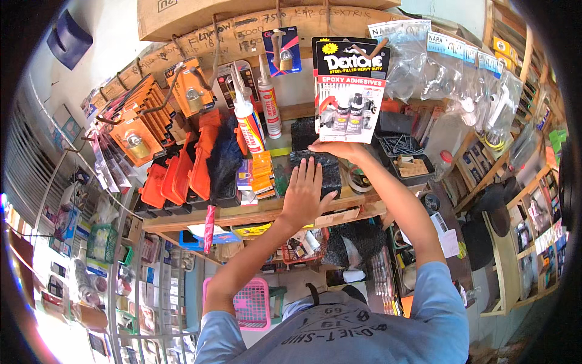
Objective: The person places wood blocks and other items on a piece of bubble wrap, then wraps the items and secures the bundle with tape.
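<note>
My left hand (303, 193) lies palm down, fingers stretched and thumb spread, on a bundle wrapped in shiny black plastic (329, 170). The bundle rests on a wooden shelf and its contents are hidden. My right hand (348, 150) reaches to the far side of the same bundle. Hanging blister cards of Dextone epoxy adhesive (350, 91) cover part of that hand, so its grip is not clear. Close by on the left stand small orange boxes (262, 170) and a silicone sealant tube (249, 123). A roll of tape (359, 179) sits beneath my right forearm.
Orange-lidded black bins (179, 177) line the shelf's left side. Carded padlocks (136, 141) hang on metal hooks there. Bagged goods (404, 63) hang at the right, above trays of nails (402, 144). Below the wooden shelf edge (273, 207) are a red basket (304, 248) and a pink basket (251, 302).
</note>
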### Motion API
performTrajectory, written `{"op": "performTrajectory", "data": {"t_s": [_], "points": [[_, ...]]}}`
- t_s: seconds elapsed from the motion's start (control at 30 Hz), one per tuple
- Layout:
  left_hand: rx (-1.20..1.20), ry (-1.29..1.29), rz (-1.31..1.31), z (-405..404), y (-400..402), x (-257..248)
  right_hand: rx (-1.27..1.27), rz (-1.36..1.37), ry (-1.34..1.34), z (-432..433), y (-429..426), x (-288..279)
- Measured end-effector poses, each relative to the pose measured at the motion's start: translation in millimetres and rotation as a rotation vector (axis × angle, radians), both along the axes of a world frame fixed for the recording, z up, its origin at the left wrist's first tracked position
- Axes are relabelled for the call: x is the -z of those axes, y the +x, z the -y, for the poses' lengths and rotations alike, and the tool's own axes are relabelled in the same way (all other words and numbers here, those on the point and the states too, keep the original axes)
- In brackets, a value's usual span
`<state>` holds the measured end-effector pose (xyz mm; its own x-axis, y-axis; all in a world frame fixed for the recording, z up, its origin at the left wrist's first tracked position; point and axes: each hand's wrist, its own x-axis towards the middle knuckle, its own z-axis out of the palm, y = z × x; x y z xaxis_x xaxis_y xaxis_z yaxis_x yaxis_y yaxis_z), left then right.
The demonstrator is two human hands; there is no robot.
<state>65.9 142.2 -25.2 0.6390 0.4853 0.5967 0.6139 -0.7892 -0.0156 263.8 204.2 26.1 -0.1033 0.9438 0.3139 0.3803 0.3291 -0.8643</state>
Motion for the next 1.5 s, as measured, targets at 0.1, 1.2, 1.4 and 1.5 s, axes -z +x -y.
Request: {"op": "performTrajectory", "data": {"t_s": [0.1,1.2,1.4,1.5], "points": [[0.024,0.02,0.024,-1,2,-1,-0.063,0.203,0.126,-26,13,19],[-0.012,-0.033,0.053,-8,21,-7,0.685,-0.733,0.224,201,47,95],[-0.016,-0.035,0.035,-8,19,-9,0.853,-0.724,0.201,204,78,154],[0.001,-0.032,0.04,-10,19,-8,0.885,-0.665,0.272,187,83,168]]}}
